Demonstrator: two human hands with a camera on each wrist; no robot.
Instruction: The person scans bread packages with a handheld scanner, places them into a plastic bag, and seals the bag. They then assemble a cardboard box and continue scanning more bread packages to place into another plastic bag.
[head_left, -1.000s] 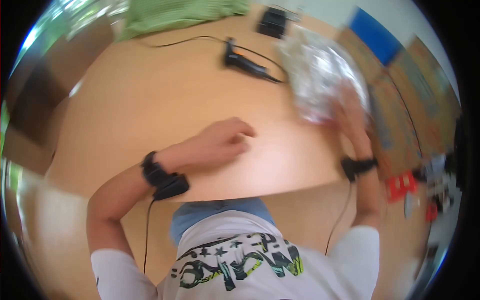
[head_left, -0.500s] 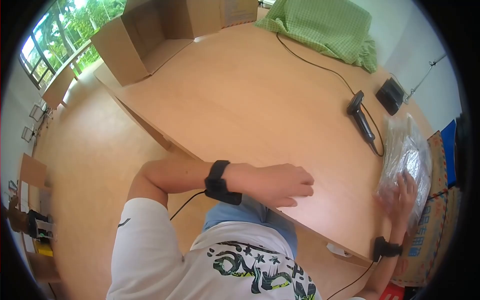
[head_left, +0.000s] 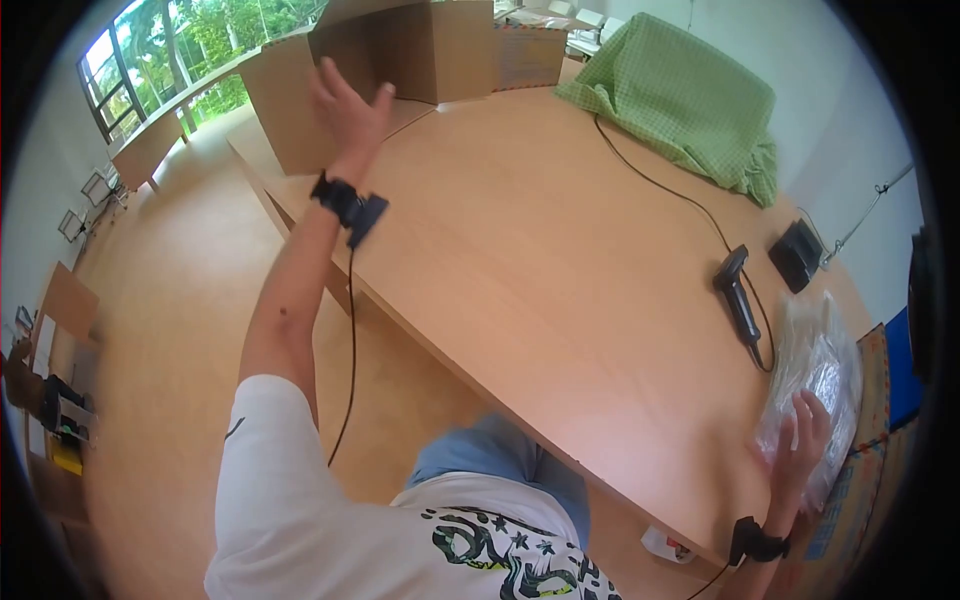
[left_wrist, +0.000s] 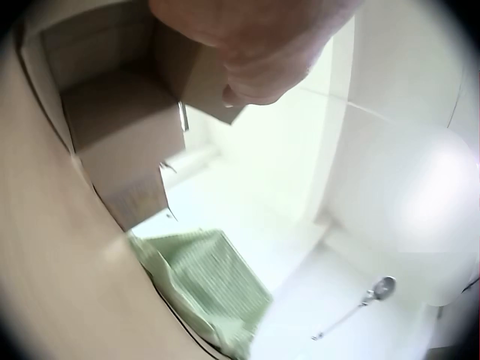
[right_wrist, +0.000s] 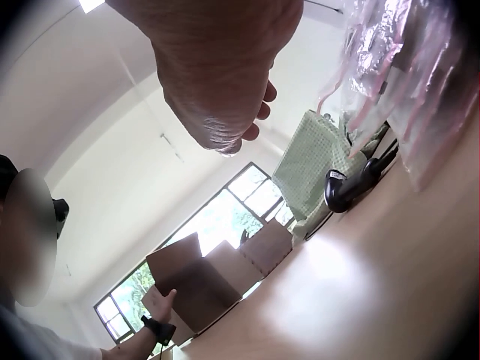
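Note:
My left hand (head_left: 350, 118) is raised at the near side of an open cardboard box (head_left: 275, 115), fingers extended, thumb apart, nothing in it. In the left wrist view the hand overlaps one of the box's flaps (left_wrist: 202, 82). On the far right, my right hand (head_left: 798, 450) is beside a stack of clear plastic bags (head_left: 822, 365), its fingers loosely bent and overlapping the bags' near end. Pinkish edges show on the bags (right_wrist: 427, 97) in the right wrist view. Nothing shows gripped in the right hand.
A black barcode scanner (head_left: 738, 300) with a cable lies left of the bags, near a small black stand (head_left: 797, 255). Green checked cloth (head_left: 680, 110) covers something at the back. Printed cardboard (head_left: 850, 490) stands along the right. The table's front edge (head_left: 450, 370) runs diagonally.
The head view has turned left, bringing the box and windows into sight. My left hand has moved from the table's front edge out to the box. The right hand stays by the bags.

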